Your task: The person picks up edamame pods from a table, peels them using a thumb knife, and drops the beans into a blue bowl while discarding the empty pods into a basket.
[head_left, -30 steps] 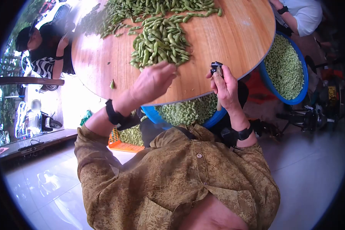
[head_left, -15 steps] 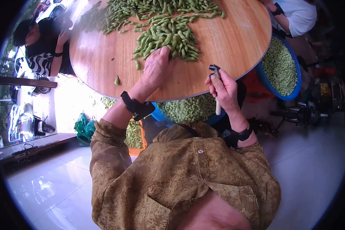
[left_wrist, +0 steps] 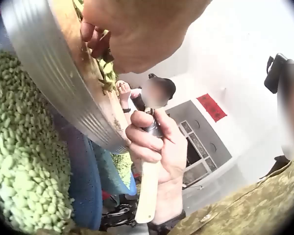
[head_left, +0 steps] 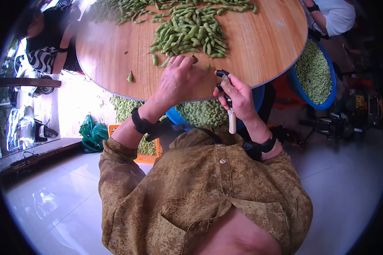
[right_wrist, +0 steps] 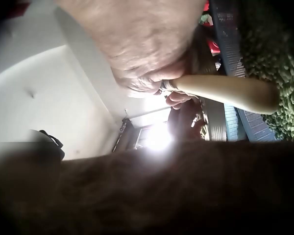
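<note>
Green soybean pods lie heaped on the round wooden table. My left hand is at the near edge of the heap, its fingers curled round green pods, seen close up in the left wrist view. A blurred pod shows between the two hands. Just right of it, over the table's rim, my right hand grips a tool by its pale handle; the fingers hide its working end. Black pieces show at that hand's fingertips.
Below the table edge stands a blue basin of shelled beans, with a second blue basin to the right. An orange crate and green bag are on the floor at left. Two other people sit at the table.
The left hand reached into the heap, then drew back towards me and rightward. My right hand has moved left, closer to it, with the pale-handled tool. Some pods have shifted rightward.
</note>
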The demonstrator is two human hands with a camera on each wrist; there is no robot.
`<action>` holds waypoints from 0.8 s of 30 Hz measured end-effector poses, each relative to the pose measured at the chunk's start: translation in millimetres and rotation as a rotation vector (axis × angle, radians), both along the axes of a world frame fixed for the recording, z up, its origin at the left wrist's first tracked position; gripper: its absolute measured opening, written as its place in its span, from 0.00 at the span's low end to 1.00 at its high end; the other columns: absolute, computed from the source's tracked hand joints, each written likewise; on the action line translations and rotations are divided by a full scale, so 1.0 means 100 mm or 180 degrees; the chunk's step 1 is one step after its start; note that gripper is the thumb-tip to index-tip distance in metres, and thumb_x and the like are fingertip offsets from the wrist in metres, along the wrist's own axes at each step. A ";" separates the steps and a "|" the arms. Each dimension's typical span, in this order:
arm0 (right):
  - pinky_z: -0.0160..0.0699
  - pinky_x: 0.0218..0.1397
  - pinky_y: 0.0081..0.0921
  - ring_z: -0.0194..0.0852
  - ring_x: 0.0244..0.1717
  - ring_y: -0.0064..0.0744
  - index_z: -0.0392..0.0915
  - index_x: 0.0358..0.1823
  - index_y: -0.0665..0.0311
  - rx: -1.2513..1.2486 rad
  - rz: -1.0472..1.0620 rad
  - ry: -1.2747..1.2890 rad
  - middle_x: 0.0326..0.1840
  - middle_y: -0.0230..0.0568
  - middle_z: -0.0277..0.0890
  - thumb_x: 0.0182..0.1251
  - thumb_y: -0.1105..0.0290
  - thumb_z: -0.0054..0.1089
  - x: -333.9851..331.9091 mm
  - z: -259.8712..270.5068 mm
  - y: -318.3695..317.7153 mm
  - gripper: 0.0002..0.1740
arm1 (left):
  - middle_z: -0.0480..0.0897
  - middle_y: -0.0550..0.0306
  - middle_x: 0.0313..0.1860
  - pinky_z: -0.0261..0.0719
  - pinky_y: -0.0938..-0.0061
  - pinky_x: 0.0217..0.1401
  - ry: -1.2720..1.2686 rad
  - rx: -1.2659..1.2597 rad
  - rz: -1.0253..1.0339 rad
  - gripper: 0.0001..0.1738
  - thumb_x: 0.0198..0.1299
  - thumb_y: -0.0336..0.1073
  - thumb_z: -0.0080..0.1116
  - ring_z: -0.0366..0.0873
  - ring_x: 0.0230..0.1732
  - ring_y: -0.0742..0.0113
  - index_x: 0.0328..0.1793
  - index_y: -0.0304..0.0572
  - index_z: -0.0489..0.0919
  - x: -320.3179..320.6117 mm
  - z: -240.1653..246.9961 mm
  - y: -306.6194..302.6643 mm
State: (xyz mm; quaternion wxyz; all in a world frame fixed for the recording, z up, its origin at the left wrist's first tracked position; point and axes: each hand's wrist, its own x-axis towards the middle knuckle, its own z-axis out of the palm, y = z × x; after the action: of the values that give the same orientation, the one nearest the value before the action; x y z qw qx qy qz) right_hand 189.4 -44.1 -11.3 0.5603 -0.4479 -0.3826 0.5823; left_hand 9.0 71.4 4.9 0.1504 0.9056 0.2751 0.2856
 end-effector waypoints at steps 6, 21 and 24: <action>0.60 0.19 0.11 0.64 0.19 0.14 0.67 0.64 0.70 0.0026 -0.0042 -0.0074 0.31 0.37 0.76 0.76 0.63 0.46 0.04 -0.03 -0.07 0.22 | 0.76 0.45 0.38 0.74 0.57 0.48 0.0348 -0.0102 0.0145 0.17 0.50 0.33 0.64 0.75 0.43 0.45 0.46 0.35 0.77 0.10 -0.03 -0.15; 0.59 0.16 0.11 0.63 0.16 0.15 0.68 0.57 0.68 -0.0192 0.0207 0.0676 0.31 0.39 0.76 0.75 0.62 0.46 -0.08 0.03 -0.13 0.18 | 0.81 0.61 0.27 0.73 0.79 0.30 -0.0761 -0.2727 0.0269 0.11 0.53 0.27 0.65 0.74 0.27 0.77 0.43 0.33 0.82 0.09 0.14 -0.33; 0.59 0.16 0.10 0.63 0.16 0.15 0.65 0.62 0.68 -0.0152 0.0343 0.1096 0.31 0.39 0.76 0.75 0.62 0.47 -0.10 0.06 -0.15 0.21 | 0.83 0.63 0.30 0.70 0.83 0.28 -0.1538 -0.4187 -0.0010 0.09 0.55 0.26 0.65 0.73 0.25 0.80 0.43 0.34 0.83 0.07 0.22 -0.44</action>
State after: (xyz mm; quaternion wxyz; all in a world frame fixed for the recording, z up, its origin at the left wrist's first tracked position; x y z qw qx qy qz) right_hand 179.2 -59.0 -5.2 0.5747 -0.3336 -0.2904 0.6885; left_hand 16.4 27.7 26.4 0.7246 0.5382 0.3484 0.2530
